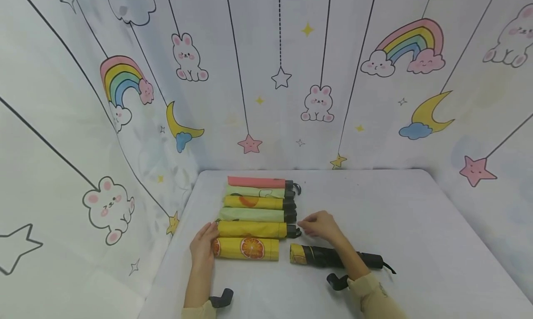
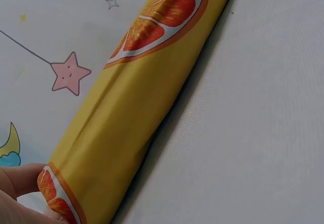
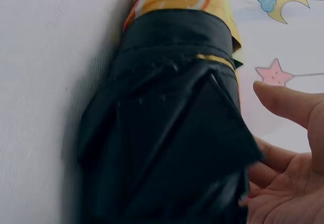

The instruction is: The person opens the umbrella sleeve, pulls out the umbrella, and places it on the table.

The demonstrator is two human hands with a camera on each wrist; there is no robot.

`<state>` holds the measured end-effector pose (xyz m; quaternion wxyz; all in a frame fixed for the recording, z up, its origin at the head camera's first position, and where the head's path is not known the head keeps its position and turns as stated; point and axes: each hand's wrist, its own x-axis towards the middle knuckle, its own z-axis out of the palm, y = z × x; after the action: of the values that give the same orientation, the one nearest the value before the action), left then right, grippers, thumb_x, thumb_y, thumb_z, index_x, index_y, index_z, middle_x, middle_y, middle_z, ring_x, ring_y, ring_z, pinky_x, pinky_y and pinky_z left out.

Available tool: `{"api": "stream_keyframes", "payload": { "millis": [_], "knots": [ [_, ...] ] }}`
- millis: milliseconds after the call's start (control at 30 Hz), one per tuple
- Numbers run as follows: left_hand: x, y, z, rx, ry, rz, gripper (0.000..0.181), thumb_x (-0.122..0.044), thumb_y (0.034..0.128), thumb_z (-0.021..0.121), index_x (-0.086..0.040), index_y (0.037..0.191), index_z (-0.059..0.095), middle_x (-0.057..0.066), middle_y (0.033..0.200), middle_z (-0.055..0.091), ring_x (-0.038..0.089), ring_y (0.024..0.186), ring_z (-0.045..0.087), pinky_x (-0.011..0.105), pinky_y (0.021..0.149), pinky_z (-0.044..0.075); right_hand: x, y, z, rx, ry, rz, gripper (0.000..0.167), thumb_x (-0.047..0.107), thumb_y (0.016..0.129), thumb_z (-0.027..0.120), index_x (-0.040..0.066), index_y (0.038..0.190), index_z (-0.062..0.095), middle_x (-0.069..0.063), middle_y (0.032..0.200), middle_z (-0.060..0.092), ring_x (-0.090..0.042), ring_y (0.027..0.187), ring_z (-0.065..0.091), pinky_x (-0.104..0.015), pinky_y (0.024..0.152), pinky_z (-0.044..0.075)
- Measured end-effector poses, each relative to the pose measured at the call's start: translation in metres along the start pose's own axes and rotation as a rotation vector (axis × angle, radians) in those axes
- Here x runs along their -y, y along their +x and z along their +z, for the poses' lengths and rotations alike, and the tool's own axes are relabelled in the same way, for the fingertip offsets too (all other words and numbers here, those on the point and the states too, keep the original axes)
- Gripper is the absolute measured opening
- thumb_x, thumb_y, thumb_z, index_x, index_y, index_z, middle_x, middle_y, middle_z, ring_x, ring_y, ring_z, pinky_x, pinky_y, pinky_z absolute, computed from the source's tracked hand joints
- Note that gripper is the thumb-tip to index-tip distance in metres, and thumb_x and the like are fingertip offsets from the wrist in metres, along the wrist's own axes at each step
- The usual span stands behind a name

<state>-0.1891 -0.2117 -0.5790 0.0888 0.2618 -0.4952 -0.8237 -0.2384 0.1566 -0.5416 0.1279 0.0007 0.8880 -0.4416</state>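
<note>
My left hand (image 1: 201, 245) lies against the left ends of a yellow folded umbrella (image 1: 251, 229) and an orange-slice-print yellow roll (image 1: 264, 248). In the left wrist view, fingers (image 2: 20, 179) touch the end of the printed roll (image 2: 109, 133). Just right of the yellow umbrella's black handle, my right hand (image 1: 320, 226) hangs with bent fingers and holds nothing visible. Under the right forearm lies a black roll (image 1: 322, 257) with a yellow printed end. The right wrist view shows that black roll (image 3: 167, 133) beside the hand (image 3: 288, 183), thumb apart from the fingers.
Above the yellow umbrella, more folded umbrellas lie in a stacked row: pale green (image 1: 254, 215), yellow (image 1: 266, 202), another pale green (image 1: 250, 191) and red (image 1: 258, 182). Their black handles point right. A white cloth covers the table (image 1: 424, 217); printed curtains (image 1: 283, 125) stand behind and beside it.
</note>
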Motion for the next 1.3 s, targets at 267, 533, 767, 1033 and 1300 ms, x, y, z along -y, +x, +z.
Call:
{"api": "stream_keyframes", "payload": {
  "millis": [267,533,767,1033,1300],
  "knots": [
    [0.002,0.001,-0.001,-0.028,0.014,-0.004,0.064,0.012,0.0949,0.062,0.004,0.155,0.042,0.021,0.153,0.049,0.027,0.141,0.052,0.021,0.105,0.052,0.005,0.005,0.014,0.003,-0.025,0.013,0.037,0.033,0.091,0.082,0.0,0.11,0.079,-0.004,0.086,0.075,-0.017,0.076,0.071,-0.034,0.07,0.065],
    [0.004,0.002,-0.002,-0.039,0.029,-0.018,0.063,0.011,0.0957,0.063,0.003,0.155,0.042,0.02,0.153,0.05,0.025,0.14,0.054,0.022,0.105,0.052,0.009,0.008,0.021,0.018,-0.01,0.026,0.036,0.029,0.09,0.082,-0.001,0.11,0.078,-0.006,0.091,0.076,-0.017,0.076,0.072,-0.033,0.069,0.065],
    [0.004,0.001,0.0,-0.053,-0.002,-0.02,0.061,0.012,0.097,0.061,0.005,0.154,0.041,0.023,0.153,0.049,0.03,0.142,0.051,0.024,0.105,0.053,0.006,0.013,0.026,0.056,-0.07,0.004,0.041,0.018,0.079,0.091,0.0,0.113,0.078,-0.01,0.102,0.077,-0.019,0.083,0.073,-0.04,0.08,0.065],
    [0.005,0.003,-0.001,-0.059,-0.018,-0.045,0.061,0.011,0.097,0.064,0.004,0.154,0.043,0.022,0.152,0.05,0.028,0.14,0.053,0.022,0.101,0.055,0.001,0.016,0.028,0.043,-0.11,0.004,0.044,0.02,0.075,0.095,0.005,0.114,0.08,-0.01,0.109,0.077,-0.028,0.102,0.071,-0.05,0.094,0.061],
    [0.007,0.005,-0.003,-0.06,-0.053,-0.044,0.06,0.013,0.0965,0.063,0.007,0.153,0.043,0.022,0.149,0.051,0.018,0.13,0.061,0.025,0.105,0.052,-0.001,0.018,0.024,0.044,0.06,0.023,0.046,0.029,0.076,0.095,0.004,0.113,0.08,-0.013,0.116,0.076,-0.03,0.112,0.068,-0.051,0.097,0.059]
  ]
}}
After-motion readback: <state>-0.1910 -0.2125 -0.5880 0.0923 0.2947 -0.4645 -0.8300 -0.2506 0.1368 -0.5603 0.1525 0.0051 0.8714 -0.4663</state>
